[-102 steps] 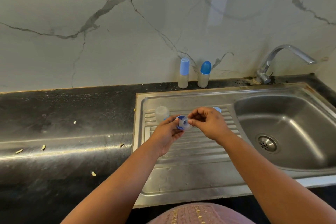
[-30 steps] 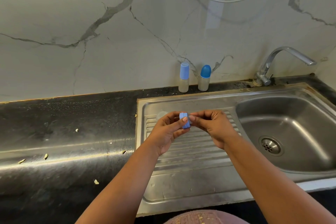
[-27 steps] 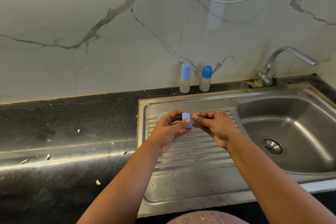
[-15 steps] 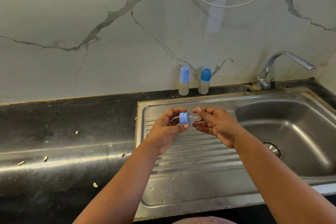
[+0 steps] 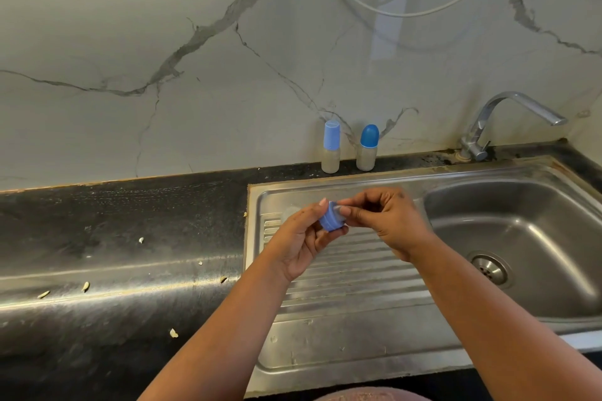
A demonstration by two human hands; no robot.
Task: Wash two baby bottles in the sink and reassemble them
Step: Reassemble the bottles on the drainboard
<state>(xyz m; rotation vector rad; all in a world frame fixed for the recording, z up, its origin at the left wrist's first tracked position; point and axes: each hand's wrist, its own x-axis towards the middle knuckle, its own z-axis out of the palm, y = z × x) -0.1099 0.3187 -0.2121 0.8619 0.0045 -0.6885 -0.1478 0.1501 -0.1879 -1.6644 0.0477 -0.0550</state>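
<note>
A small blue ring, ribbed round its side, is held over the steel drainboard, tilted with one open end up and to the right. The left hand grips it, thumb on top and fingers curled beneath. The right hand meets it from the right, thumb and forefinger pinched at the ring's mouth; whether they hold a clear teat there is hard to tell. A pale clear part shows on the drainboard just behind the left hand. Right of the drainboard lies the basin with its tap. Two capped bottles stand side by side against the marble wall, on the dark counter
</note>
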